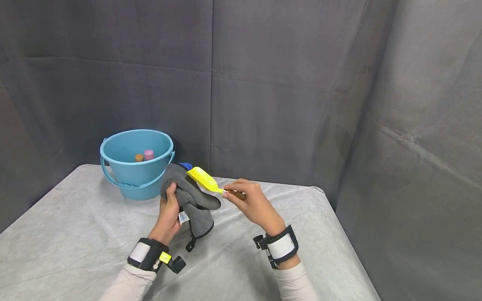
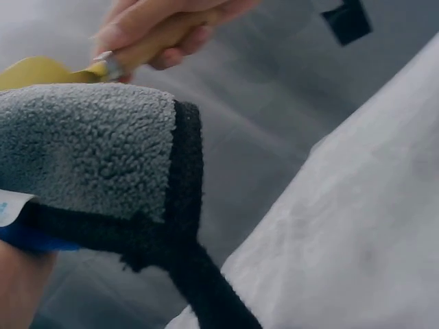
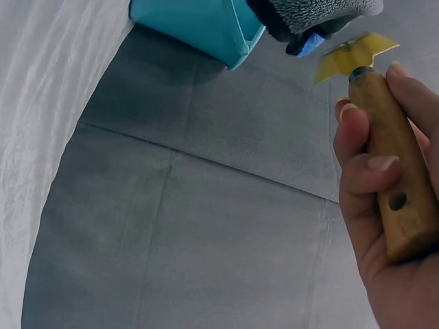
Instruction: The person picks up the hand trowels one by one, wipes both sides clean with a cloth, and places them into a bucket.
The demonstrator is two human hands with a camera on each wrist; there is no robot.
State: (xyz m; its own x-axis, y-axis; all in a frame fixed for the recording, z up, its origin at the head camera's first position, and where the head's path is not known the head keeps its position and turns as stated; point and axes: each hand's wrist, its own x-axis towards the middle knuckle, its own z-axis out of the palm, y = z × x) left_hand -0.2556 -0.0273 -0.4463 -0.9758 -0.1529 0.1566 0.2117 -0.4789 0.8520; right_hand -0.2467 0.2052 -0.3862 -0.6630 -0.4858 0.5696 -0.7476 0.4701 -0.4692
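Note:
A grey cloth (image 1: 197,217) with black edging, a hanging loop and a white tag (image 1: 183,217) is bunched in my left hand (image 1: 171,211), thumb laid over it. My right hand (image 1: 250,200) grips a small yellow garden trowel (image 1: 203,179) by its wooden handle (image 3: 394,157), fingers curled round it. In the head view the trowel's blade overlaps the cloth's upper edge; whether they touch I cannot tell. Part of something blue (image 1: 186,166) shows behind the cloth. The left wrist view has the cloth (image 2: 89,147) hiding most of the left hand's fingers.
On the table's (image 1: 75,234) back left stands a light blue bucket (image 1: 137,177), its handle hanging down in front. Inside it show an orange-brown top (image 1: 139,158) and a pink top (image 1: 149,154). Grey curtains (image 1: 271,104) surround the table's back and sides.

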